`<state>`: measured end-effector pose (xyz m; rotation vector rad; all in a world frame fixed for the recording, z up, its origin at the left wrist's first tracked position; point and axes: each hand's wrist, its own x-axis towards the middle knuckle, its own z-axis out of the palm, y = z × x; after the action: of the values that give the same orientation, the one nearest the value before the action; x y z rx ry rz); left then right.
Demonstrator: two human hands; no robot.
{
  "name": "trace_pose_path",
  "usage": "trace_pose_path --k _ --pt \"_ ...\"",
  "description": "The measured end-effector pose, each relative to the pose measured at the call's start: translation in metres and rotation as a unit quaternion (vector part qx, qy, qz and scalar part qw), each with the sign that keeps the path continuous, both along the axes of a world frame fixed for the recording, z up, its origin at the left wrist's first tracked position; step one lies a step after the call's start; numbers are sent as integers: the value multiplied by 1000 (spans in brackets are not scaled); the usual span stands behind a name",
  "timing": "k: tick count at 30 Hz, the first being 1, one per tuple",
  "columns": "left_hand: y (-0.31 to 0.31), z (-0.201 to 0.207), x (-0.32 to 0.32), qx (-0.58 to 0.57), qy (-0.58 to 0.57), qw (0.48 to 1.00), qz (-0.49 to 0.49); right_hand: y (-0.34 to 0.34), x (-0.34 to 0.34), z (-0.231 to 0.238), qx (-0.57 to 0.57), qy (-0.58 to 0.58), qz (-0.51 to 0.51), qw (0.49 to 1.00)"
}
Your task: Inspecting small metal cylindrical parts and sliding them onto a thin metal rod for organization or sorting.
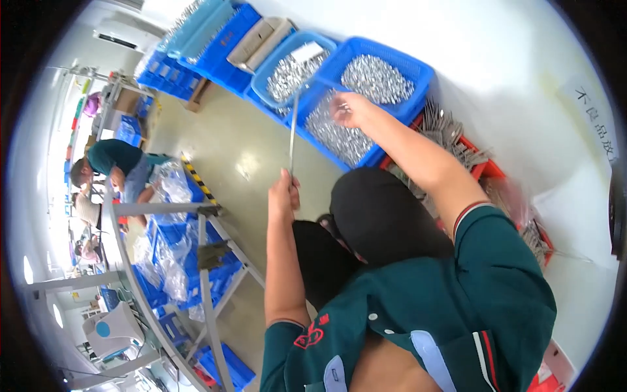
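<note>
My left hand (283, 195) is closed around the lower part of a long thin metal rod (294, 134). The rod stands nearly upright in the picture, and its far end reaches the rim of the blue baskets. Over a blue basket (423, 73) full of small shiny metal parts (336, 134) is my right hand (349, 110), its fingers curled together at the divide between two heaps. What the fingertips hold is too small to make out. Beside it, a lighter blue basket (261, 85) holds more metal parts with a white paper slip (306, 51) on top.
Blue bins (219, 49) and a cardboard box (261, 42) continue to the far left. Red trays (486, 171) with metal pieces lie along the white wall at right. A metal frame (206, 274) and plastic-covered blue crates (173, 245) stand at left, where another person (117, 160) bends over.
</note>
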<state>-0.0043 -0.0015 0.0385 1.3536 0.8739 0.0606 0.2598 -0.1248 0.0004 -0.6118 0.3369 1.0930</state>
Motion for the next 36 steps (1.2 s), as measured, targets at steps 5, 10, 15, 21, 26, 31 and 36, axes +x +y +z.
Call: trace_pose_path --k 5,10,15,21,26,31,36 --pt "-10 -13 7 -63 -17 998 12 -4 -11 -30 -24 20 68 997" --pt "-13 -9 -13 -22 -39 999 10 -20 -18 -25 -73 -63 68 993" --pt "-22 -2 -34 -11 -40 998 38 -37 -30 -20 -90 -134 68 985" --pt "-25 7 -49 -4 -58 998 15 -47 -37 -6 -125 -208 99 965" --pt "-27 8 -49 7 -66 998 18 -45 -38 0 -121 -215 101 964" --pt "-24 2 -55 21 -79 997 7 -45 -43 11 -54 -172 65 981" --pt "-29 -2 -52 35 -69 997 -1 -44 -50 32 -27 -211 75 974"
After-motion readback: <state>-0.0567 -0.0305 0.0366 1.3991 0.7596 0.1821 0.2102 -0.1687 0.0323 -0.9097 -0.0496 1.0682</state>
